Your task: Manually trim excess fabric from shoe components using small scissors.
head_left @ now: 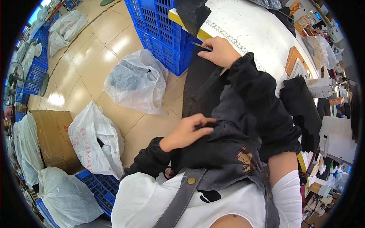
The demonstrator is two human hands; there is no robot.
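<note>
My right hand is closed on a slim, pointed metal tool at the table's near corner. Its tip points left; the grip hides what kind it is. Below that hand, a black mesh fabric piece hangs over my lap, with a narrow dark strip lying across it. My left hand hovers over or rests on my grey apron, thumb and fingers apart and slightly curled. Nothing shows between them. Another dark mesh piece drapes over the table's corner.
A white table with yellow edging extends right, carrying a sewing machine. Stacked blue crates stand against its corner. White plastic bags and a cardboard box sit on the tiled floor to my left.
</note>
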